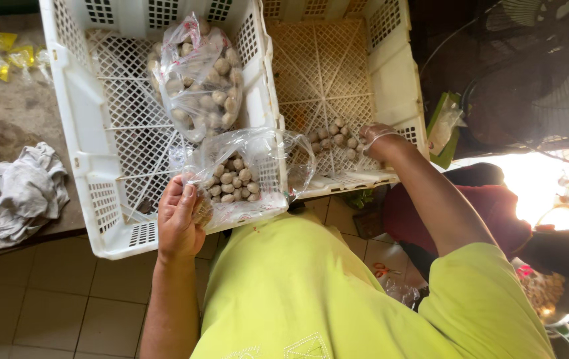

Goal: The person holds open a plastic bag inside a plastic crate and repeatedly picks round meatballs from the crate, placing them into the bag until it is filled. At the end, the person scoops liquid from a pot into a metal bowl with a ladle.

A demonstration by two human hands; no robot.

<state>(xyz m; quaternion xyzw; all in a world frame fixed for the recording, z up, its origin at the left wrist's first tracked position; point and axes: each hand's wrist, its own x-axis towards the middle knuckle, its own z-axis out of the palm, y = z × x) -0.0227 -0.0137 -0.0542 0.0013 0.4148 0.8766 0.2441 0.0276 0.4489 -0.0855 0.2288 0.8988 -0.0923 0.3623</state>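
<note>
While my left hand (pixel 179 219) pinches the edge of a clear plastic bag half full of small round pale-brown balls (pixel 234 181), the bag rests across the near rim of the white lattice plastic crate (pixel 82 143), its mouth gaping wide toward my right. My fingers are closed on the film, thumb on top, holding the bag's lip up and open. My right hand (pixel 377 141) reaches into the neighbouring cream-coloured lattice plastic crate (pixel 390 63), curled down over a small heap of loose round balls (pixel 334 136) lying in its near corner; I cannot tell whether it has any of them gathered in its fingers, since they are turned away from view. A thin white band runs across the back of that hand.

Farther inside the white crate lies a second clear plastic bag, filled with the same balls (pixel 201 76). On the grey counter to the left sits a crumpled grey-white cloth (pixel 26 193), and beyond it a few small yellow-filled plastic packets (pixel 5 56). The floor below is of beige tiles (pixel 52 306).
</note>
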